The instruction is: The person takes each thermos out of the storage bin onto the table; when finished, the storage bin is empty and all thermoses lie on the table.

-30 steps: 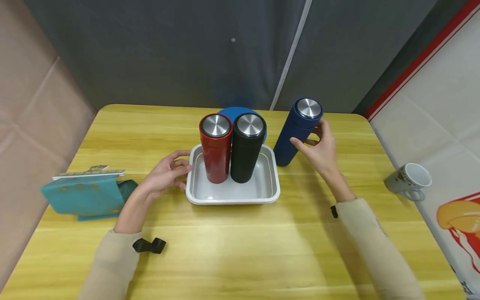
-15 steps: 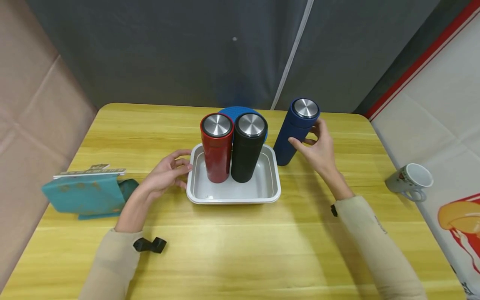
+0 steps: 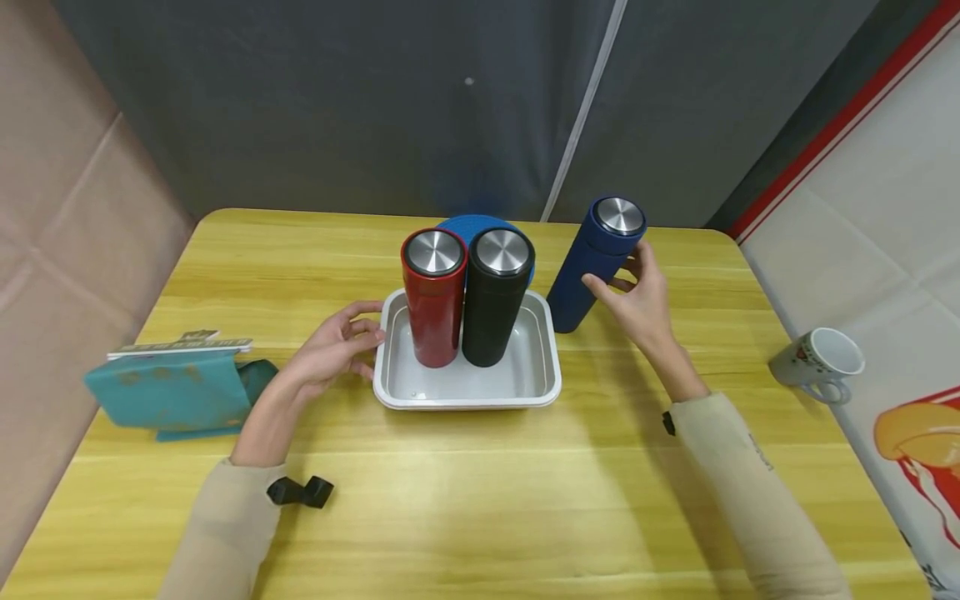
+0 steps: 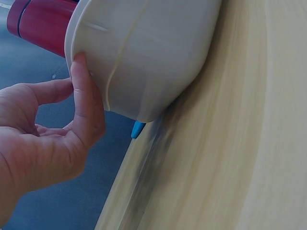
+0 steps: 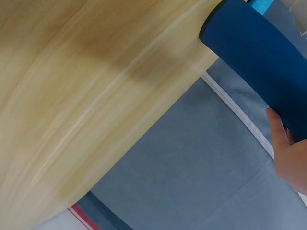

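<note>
In the head view a pale grey rectangular tray (image 3: pixel 397 387) holds a red thermos bottle (image 3: pixel 433 308) and a black thermos bottle (image 3: pixel 492 308), side by side and upright, both with silver lids. My left hand (image 3: pixel 333 352) touches the tray's left side; the left wrist view shows fingertips (image 4: pixel 80 61) against its outer wall just below the rim. To the right of the tray, my right hand (image 3: pixel 637 304) grips a dark blue thermos bottle (image 3: pixel 581 271) around its upper body. That bottle leans slightly right, its base beside the tray's right rim.
Behind the bottles lies a round blue mat (image 3: pixel 472 223). A teal bag (image 3: pixel 172 390) sits at the left, close to my left forearm. On the far right stands a patterned mug (image 3: pixel 817 362). A grey curtain (image 3: pixel 337 108) hangs beyond the table's back edge.
The blue thermos bottle's top has shifted a little to the right since half a second ago, after a small sway left. My left hand, the tray and the other bottles look unchanged.
</note>
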### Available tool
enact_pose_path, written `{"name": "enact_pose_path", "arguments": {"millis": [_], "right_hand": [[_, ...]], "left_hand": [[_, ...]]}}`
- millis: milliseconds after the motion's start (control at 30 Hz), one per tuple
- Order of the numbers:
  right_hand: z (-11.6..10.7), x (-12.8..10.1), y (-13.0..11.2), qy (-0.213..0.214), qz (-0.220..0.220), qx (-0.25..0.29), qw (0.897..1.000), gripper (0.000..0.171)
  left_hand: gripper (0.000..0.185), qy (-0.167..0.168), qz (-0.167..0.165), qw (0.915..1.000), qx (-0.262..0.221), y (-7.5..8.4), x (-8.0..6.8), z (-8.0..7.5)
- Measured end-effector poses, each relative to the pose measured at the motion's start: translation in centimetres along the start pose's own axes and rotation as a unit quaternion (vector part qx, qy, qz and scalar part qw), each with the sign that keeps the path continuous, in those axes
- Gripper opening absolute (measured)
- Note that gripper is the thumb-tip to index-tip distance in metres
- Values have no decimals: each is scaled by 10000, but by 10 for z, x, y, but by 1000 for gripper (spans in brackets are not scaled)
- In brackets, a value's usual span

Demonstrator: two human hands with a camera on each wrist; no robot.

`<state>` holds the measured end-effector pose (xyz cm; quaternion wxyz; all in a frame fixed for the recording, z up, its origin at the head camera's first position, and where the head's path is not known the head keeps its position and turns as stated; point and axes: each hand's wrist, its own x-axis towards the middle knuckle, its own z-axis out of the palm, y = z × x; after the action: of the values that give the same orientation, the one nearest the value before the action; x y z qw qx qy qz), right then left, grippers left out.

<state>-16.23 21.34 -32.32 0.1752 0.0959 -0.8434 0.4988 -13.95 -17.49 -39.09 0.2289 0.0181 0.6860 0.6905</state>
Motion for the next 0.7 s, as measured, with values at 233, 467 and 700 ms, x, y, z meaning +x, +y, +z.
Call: {"name": "enact_pose_path", "arguments": {"millis": [233,467,700], "right_hand": [[1,-1,3,5,48,20,10000,64],[1,-2,6,19,64,169,9998,63],[2,-2,17,44,63,388,9992,64]], "left_hand": [[54,-24,23,10000,-31,-2,0,-1],[54,-37,50,10000,-41,-2,0,-1],[53,-75,40,10000,-41,-1,0,0]]}}
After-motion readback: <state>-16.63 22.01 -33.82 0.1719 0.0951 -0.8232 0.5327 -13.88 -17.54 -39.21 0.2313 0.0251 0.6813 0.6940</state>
